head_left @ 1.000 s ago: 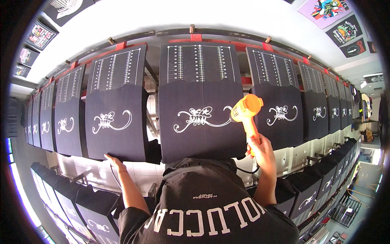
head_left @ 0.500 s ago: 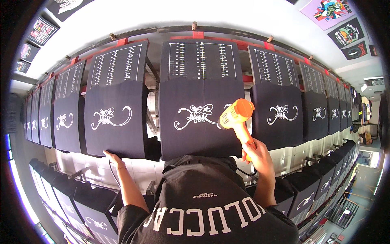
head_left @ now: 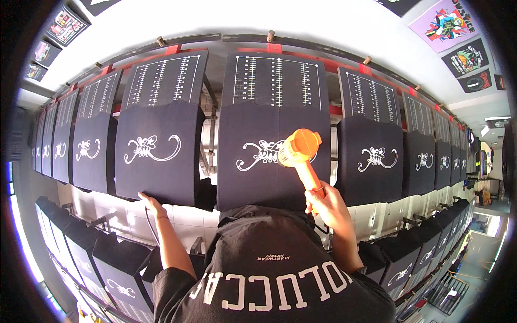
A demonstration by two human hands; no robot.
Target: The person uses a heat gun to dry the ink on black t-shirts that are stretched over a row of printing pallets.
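Note:
My right hand (head_left: 329,207) is closed around the handle of an orange heat gun (head_left: 304,172). The heat gun's head is over the white line print (head_left: 253,157) on the dark T-shirt (head_left: 269,188) stretched over the middle board, and it hides part of that print. At the lower edge of the neighbouring shirt (head_left: 156,183) on the left is my left hand (head_left: 152,205), its fingertips at the cloth. A thin dark cord (head_left: 150,226) hangs from that hand, which appears closed on it; the fingers are only partly seen.
Shirt-covered printing boards (head_left: 94,156) stand in a row to both sides, with white ruled scales on their bare upper parts. A rail (head_left: 301,43) runs behind them. Another row of boards (head_left: 121,264) is behind me on both sides. Printed posters (head_left: 444,24) hang at the upper corners.
The heat gun has moved left across the middle shirt's print, and its head has turned. My left hand stays at the left shirt's lower edge. The whole view has shifted slightly.

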